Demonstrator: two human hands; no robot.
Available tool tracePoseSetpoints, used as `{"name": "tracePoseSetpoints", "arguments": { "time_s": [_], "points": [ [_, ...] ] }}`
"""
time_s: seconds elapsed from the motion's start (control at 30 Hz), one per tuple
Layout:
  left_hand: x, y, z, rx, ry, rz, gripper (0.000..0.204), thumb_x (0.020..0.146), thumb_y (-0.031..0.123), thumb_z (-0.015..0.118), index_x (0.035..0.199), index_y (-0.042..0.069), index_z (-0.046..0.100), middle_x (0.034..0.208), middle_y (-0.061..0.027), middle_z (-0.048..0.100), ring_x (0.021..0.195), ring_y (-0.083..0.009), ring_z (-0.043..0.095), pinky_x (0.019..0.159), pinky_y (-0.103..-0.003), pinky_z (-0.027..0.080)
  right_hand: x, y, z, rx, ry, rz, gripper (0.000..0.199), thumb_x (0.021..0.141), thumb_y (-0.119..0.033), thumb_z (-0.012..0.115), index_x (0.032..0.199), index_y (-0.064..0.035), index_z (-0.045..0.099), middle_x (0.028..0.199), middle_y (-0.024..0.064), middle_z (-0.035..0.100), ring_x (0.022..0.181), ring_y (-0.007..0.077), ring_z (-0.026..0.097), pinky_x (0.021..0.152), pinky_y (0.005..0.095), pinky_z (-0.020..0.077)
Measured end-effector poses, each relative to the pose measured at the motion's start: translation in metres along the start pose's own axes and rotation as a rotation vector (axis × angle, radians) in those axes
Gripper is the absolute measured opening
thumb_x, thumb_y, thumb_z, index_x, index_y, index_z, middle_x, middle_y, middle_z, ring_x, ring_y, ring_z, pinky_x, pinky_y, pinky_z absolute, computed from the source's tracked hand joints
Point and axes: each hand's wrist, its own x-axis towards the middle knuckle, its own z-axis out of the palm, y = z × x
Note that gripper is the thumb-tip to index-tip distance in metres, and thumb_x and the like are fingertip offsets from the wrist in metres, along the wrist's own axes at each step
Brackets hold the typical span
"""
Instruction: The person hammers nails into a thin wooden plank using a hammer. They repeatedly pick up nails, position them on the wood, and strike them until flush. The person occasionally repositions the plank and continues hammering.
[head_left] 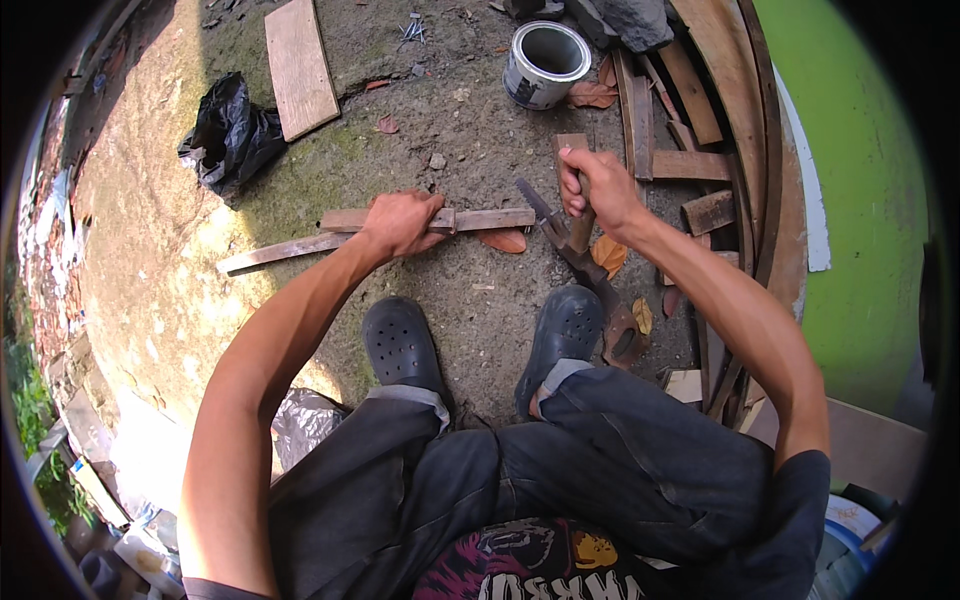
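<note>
On the ground ahead of my feet, my left hand (403,222) is closed over thin wooden strips. One strip (495,219) reaches out to the right of the hand, and a longer strip (280,253) slants out to the left. My right hand (598,190) is closed round a short, flat piece of wood (581,232), which shows above and below the fist. Under and beside that wood lies a dark, rusty saw-like tool (546,213), its toothed narrow end pointing away from me. The hand partly hides how wood and tool meet.
A metal can (548,62) stands beyond my right hand. Stacked wood (690,165) lines the right, before a green wall (850,150). A black plastic bag (232,135) and a board (301,70) lie at the far left. Several nails (412,29) lie beyond. My clogs (400,340) flank the middle.
</note>
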Motion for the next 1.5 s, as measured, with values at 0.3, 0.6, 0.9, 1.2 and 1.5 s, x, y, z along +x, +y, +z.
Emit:
{"name": "tracePoseSetpoints", "arguments": {
  "time_s": [0.3, 0.6, 0.9, 1.2, 1.5],
  "points": [
    [0.002, -0.002, 0.001, -0.024, 0.003, 0.011, 0.046, 0.083, 0.046, 0.071, 0.103, 0.007, 0.056, 0.098, -0.0150, 0.066, 0.097, -0.0356, 0.065, 0.079, -0.048, 0.053, 0.006, 0.001, -0.001, 0.040, -0.004, -0.004, 0.041, 0.097, -0.031, 0.051, 0.063, -0.0077, 0.045, 0.054, 0.0024, 0.043, 0.049, 0.0129, 0.044, 0.050, 0.0299, 0.0379],
    [-0.003, 0.018, 0.019, 0.002, 0.004, 0.025, 0.050, 0.079, 0.038, 0.075, 0.109, 0.005, 0.052, 0.101, -0.0159, 0.060, 0.095, -0.0347, 0.065, 0.072, -0.045, 0.055, 0.006, -0.015, -0.002, 0.118, -0.009, -0.025, 0.040, 0.096, -0.032, 0.053, 0.064, -0.0079, 0.045, 0.054, 0.0028, 0.044, 0.049, 0.0133, 0.044, 0.051, 0.0305, 0.0386],
    [0.002, 0.024, -0.011, 0.081, 0.099, -0.111, 0.050, 0.078, 0.036, 0.076, 0.109, 0.004, 0.053, 0.104, -0.0158, 0.063, 0.098, -0.0339, 0.065, 0.077, -0.048, 0.056, -0.004, -0.040, 0.000, 0.171, -0.019, -0.056, 0.041, 0.096, -0.035, 0.053, 0.065, -0.0085, 0.044, 0.054, 0.0025, 0.043, 0.050, 0.0137, 0.043, 0.053, 0.0301, 0.0383],
    [0.021, 0.039, -0.032, -0.012, 0.153, -0.175, 0.047, 0.082, 0.035, 0.074, 0.106, 0.004, 0.049, 0.099, -0.0165, 0.066, 0.097, -0.0368, 0.064, 0.075, -0.049, 0.055, -0.012, -0.051, 0.013, 0.265, -0.070, -0.076, 0.041, 0.097, -0.033, 0.052, 0.065, -0.0087, 0.043, 0.054, 0.0028, 0.042, 0.051, 0.0143, 0.044, 0.053, 0.0312, 0.0389],
    [0.024, 0.021, -0.022, -0.062, 0.098, -0.007, 0.052, 0.081, 0.042, 0.072, 0.112, 0.004, 0.053, 0.094, -0.0166, 0.067, 0.093, -0.0389, 0.066, 0.076, -0.051, 0.054, -0.016, -0.020, 0.019, 0.235, 0.031, -0.075, 0.041, 0.097, -0.031, 0.053, 0.064, -0.0085, 0.044, 0.055, 0.0032, 0.044, 0.051, 0.0141, 0.045, 0.053, 0.0306, 0.0396]
  ]
}}
